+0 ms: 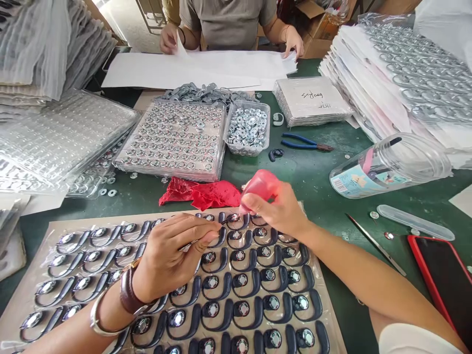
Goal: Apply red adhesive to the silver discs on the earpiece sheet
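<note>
My right hand (282, 209) is wrapped around a soft pink squeeze bottle (261, 186), tipped with its lower end over the back row of parts. My left hand (179, 248) pinches a thin dark pointed tool (225, 221), most of it hidden by the fingers. Its tip reaches a round silver speaker (233, 217) in a dark ear-hook shell, close to the bottle. Under both hands lies a brown board (40, 275) bearing rows of dark ear-hook earphone shells (241, 309), each with a round speaker and fine wires.
Red cloth (216, 194) lies behind the board. Beyond are a tray of speakers (173, 137), a tub of metal discs (248, 125), blue-handled pliers (300, 141) and a tilted clear jar (387, 167). Tweezers (376, 245) and a phone (442, 280) lie right. A co-worker's hands (293, 40) handle white sheets opposite.
</note>
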Available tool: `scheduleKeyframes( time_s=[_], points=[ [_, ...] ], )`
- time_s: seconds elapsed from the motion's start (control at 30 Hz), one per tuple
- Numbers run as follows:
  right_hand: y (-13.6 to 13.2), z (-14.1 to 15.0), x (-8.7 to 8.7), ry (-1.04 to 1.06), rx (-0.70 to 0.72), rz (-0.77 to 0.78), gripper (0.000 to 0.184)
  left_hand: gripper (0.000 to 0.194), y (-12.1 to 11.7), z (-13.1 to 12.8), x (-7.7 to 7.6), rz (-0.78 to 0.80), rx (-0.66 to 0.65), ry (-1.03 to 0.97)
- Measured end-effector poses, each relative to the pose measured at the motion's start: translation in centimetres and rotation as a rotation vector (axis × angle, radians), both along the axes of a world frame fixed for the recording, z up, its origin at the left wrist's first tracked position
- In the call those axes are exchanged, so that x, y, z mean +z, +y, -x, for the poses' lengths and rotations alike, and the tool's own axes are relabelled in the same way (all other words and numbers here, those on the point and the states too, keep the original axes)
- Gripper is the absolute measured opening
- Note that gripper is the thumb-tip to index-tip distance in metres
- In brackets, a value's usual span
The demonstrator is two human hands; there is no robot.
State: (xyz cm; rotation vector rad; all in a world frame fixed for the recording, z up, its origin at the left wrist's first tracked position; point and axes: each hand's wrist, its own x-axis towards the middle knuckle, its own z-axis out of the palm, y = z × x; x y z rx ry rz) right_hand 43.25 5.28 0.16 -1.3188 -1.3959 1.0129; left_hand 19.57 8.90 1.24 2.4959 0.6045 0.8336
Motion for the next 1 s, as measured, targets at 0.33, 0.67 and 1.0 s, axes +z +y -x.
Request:
scheduleKeyframes(
  time_s=[0.33, 0.67, 1.0],
  points=[
    [-2.0, -2.6, -2.1, 0.212, -0.336, -0.165, 0.023, 0.024, -2.0, -2.8, -1.2, -0.324, -0.266, 0.058],
    [-1.8, -2.5, -2.8, 0.079, -0.206, -0.118, 0.032, 0.022, -3.3, -5.3, -1.4, -0.531, -0.301, 0.098],
    [-1.8, -2.3, -3.1, -0.023, -0.213, -0.073, 0.039, 0.024, -4.5, -6.2, -1.8, -0.732, -0.367, 0.114]
  ],
)
